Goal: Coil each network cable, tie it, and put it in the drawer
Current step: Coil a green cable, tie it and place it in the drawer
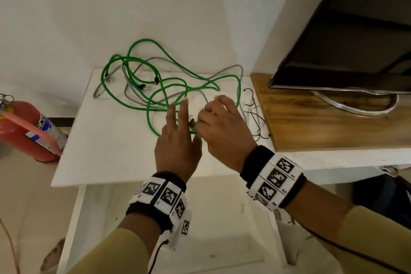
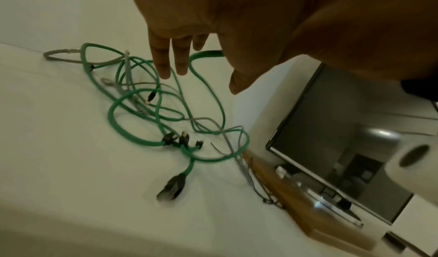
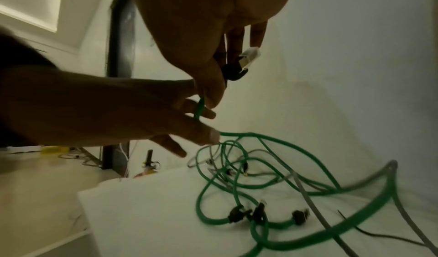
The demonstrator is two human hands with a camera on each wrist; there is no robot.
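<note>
**Cables tangled, one plug end lifted**

Head view: green cables (image 1: 155, 93) and grey cables (image 1: 222, 71) lie knotted on the white tabletop (image 1: 106, 140) above the open drawer (image 1: 73, 218). The right hand (image 1: 222, 127) pinches a green plug end; the left hand (image 1: 178, 140) hovers with fingers straight.

Left wrist view: several plugs (image 2: 182, 139) cluster together — pulling one cable could drag the rest.

Right wrist view: the held plug (image 3: 246, 60) hangs from the fingertips — a snag may jerk it free, or sweep the thin black wire (image 3: 379, 234) off the edge.

Olive sleeves (image 1: 124, 249), black marker-tiled wristbands (image 1: 165, 198)
</note>
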